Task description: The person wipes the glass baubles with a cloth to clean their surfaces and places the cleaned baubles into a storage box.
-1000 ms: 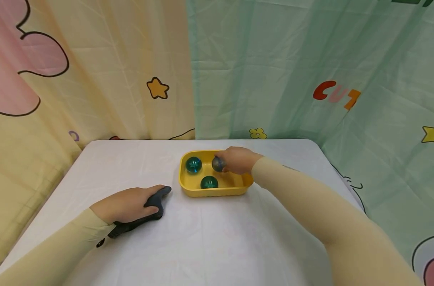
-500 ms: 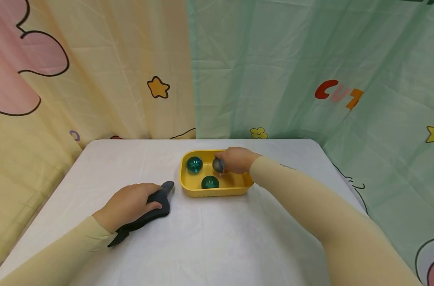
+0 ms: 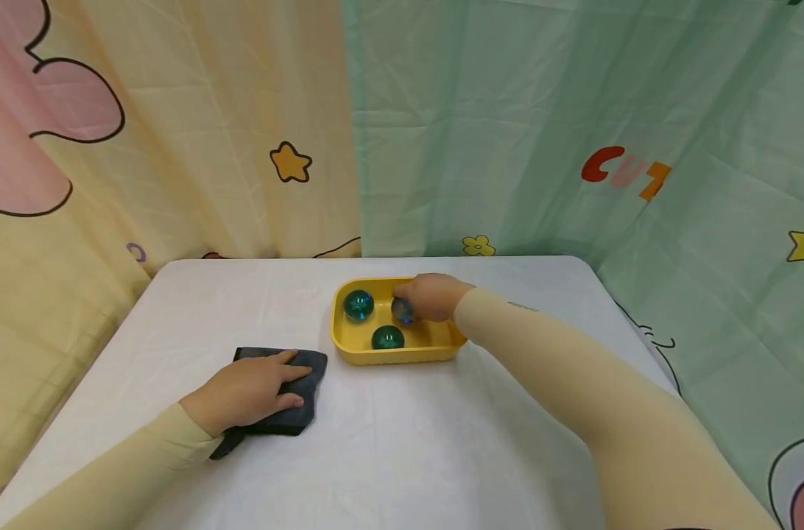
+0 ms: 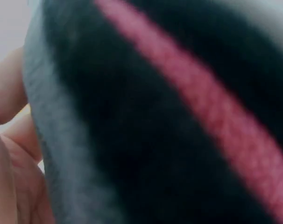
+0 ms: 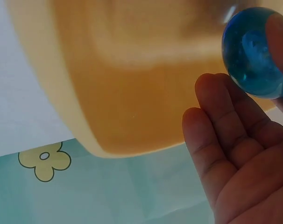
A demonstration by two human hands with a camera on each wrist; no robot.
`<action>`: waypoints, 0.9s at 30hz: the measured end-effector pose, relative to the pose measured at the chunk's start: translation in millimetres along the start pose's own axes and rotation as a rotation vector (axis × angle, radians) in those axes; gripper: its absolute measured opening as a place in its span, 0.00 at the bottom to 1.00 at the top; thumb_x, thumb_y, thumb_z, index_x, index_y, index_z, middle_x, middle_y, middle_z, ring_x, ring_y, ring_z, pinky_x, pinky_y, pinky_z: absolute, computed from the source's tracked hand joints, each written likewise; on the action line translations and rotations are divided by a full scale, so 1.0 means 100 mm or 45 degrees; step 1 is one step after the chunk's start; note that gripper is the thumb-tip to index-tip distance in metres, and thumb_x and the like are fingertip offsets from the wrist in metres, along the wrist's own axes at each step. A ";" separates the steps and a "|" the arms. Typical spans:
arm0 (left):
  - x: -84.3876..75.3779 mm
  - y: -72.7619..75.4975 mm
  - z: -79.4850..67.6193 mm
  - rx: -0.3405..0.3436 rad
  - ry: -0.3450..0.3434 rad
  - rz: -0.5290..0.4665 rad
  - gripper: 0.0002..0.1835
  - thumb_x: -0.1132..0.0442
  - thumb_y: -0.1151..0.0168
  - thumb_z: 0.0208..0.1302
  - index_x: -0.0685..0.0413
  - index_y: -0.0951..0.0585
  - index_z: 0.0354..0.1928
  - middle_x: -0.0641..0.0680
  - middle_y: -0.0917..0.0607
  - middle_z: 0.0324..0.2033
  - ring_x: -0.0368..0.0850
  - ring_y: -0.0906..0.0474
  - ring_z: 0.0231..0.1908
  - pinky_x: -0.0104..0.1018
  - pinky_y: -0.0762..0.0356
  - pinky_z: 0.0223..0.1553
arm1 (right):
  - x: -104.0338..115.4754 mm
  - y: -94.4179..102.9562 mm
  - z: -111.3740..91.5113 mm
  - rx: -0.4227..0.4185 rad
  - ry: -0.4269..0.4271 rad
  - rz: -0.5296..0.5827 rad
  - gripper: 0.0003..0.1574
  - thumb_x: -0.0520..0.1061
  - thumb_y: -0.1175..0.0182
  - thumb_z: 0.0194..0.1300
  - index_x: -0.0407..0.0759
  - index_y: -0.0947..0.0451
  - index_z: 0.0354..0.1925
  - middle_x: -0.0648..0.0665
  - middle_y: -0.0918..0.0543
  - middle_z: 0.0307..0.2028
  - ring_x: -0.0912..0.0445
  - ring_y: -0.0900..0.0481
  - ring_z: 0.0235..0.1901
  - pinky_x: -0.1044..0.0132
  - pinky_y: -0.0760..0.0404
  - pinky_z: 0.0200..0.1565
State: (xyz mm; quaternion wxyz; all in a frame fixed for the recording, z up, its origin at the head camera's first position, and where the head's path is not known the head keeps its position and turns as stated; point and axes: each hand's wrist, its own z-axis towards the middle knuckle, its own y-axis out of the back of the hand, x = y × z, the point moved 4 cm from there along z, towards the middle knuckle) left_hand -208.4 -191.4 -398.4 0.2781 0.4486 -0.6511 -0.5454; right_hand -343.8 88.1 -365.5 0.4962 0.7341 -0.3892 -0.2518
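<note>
My left hand (image 3: 243, 391) rests on a folded dark grey cloth (image 3: 309, 387), its visible fingers fairly straight and spread. Up close in the left wrist view, dark fabric (image 4: 127, 126) with a pink-red stripe (image 4: 197, 100) fills most of the frame. My right hand (image 3: 436, 296) reaches into the yellow tray (image 3: 402, 357) and pinches a clear blue ball (image 3: 401, 310). The right wrist view has that ball between thumb and fingers, while other fingers (image 5: 211, 135) stay loose beside it. Two green glassy balls lie in the tray: one at its left (image 3: 358, 305), one near the front (image 3: 387, 338).
A white-covered table (image 3: 402, 442) carries the tray and cloth. Behind it hang a yellow curtain (image 3: 230, 110) and a green curtain (image 3: 508, 110), close to the far edge. The cloth lies left of the tray's front corner.
The cloth has turned from a narrow bunched shape to a flatter, wider one under my left hand, whose fingers have spread. My right hand and its ball have moved only slightly.
</note>
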 end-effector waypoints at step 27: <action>0.01 0.51 0.29 -0.236 0.122 -0.107 0.34 0.40 0.35 0.72 0.53 0.22 0.70 0.60 0.16 0.64 0.62 0.19 0.63 0.62 0.22 0.63 | -0.08 -0.01 -0.04 0.057 -0.231 0.329 0.37 0.49 0.42 0.80 0.67 0.38 0.80 0.46 0.25 0.73 0.47 0.27 0.69 0.42 0.33 0.76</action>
